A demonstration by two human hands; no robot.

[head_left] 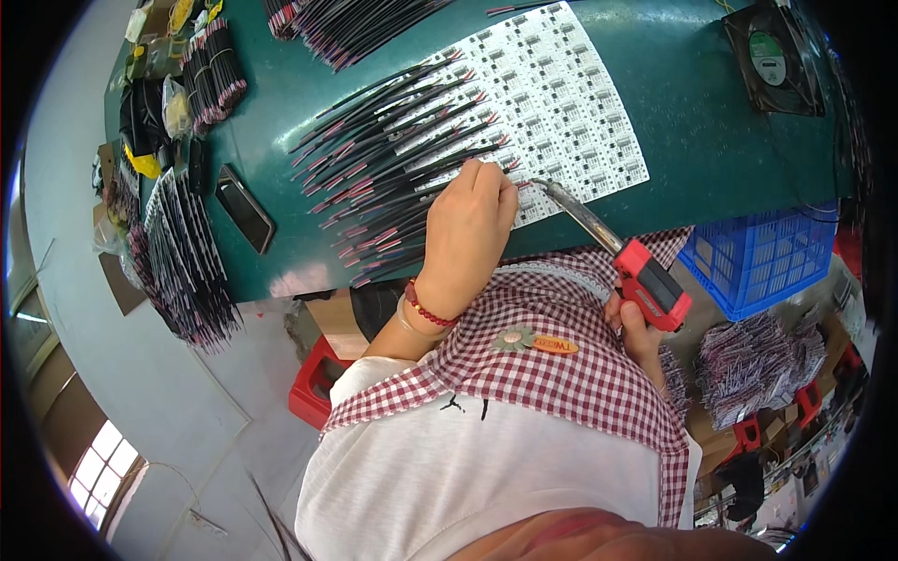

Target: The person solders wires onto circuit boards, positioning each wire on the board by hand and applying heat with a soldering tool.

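My left hand (470, 224) is closed in a pinch on a thin black-and-red wire at the near edge of a white circuit board panel (571, 103); most of that wire is hidden under the hand. My right hand (638, 335) grips a red-and-black soldering iron (650, 283). Its metal tip points left and meets the board's near edge, close to the wire end by my left fingertips. Rows of black wires (374, 140) with red ends stretch left from the panel, several of them reaching onto its printed pads.
A phone (245, 208) lies on the green table (271, 84). Bundled wires (213, 75) and a heap of wired strips (182, 252) sit at the left edge. A black fan (772, 58) stands far right. Below the table are a blue crate (762, 257) and a red stool (318, 383).
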